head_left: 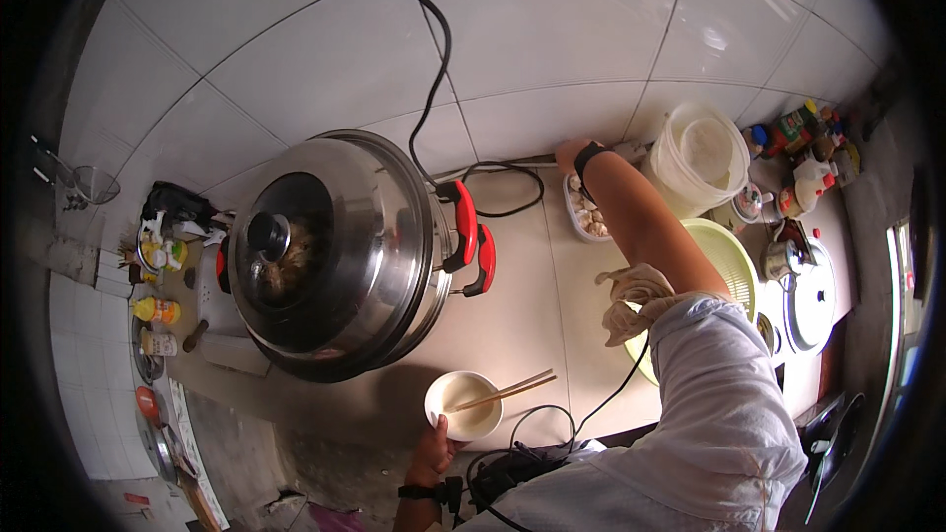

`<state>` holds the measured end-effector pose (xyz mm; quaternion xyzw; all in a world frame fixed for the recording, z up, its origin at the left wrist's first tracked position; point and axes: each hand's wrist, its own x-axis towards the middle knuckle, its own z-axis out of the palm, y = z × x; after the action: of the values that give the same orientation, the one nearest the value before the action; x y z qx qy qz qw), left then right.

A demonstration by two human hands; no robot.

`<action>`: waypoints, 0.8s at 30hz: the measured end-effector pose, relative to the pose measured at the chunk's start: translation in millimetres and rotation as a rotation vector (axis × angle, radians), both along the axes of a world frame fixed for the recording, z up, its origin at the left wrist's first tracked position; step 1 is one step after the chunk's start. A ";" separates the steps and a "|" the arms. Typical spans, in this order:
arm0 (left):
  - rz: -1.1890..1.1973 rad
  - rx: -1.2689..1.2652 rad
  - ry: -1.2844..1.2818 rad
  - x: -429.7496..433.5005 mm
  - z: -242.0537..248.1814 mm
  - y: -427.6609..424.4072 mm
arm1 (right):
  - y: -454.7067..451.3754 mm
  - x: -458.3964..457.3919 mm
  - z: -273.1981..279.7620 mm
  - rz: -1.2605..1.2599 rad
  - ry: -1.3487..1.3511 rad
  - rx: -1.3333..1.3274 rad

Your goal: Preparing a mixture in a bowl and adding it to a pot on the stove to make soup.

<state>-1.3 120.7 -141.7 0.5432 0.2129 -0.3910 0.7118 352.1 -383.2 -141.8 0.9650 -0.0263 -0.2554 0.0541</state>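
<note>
My left hand (pixel 432 456) grips the near side of a white bowl (pixel 431 395) at the counter's front edge, thumb over the rim. The bowl contains a pale, creamy liquid (pixel 473 393), and a pair of chopsticks (pixel 521 389) leans in it, pointing right. My right arm stretches across the counter to the wall. There my right hand (pixel 571 155) is just behind a clear plastic tub (pixel 590 238) of garlic bulbs (pixel 584 216). Its fingertips are hidden, so whether it holds anything does not show.
A large steel steamer pot (pixel 395 185) with a glass-centred lid and red handles (pixel 463 225) occupies the left. Black cable (pixel 443 37) hangs down the tiled wall. Right of my arm are a white bucket (pixel 665 162), a green colander (pixel 739 255) and several bottles (pixel 809 192).
</note>
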 end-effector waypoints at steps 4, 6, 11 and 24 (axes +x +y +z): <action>0.045 0.018 0.031 -1.8 -7.0 5.8 | 22.2 3.2 14.1 -0.108 0.016 0.050; 0.038 -0.034 0.029 -3.2 -16.7 9.4 | 23.8 4.0 19.0 -0.099 0.024 0.039; 0.086 -0.040 0.027 -6.1 -23.7 9.1 | 35.1 5.4 24.5 -0.050 0.118 -0.072; 0.107 0.017 -0.023 -7.3 -21.6 8.4 | 31.9 15.9 19.1 -0.037 -0.235 0.028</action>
<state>-8.6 129.1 -163.3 0.5415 0.2368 -0.3441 0.7296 367.9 -351.3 -122.7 0.9882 -0.0465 -0.1420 0.0323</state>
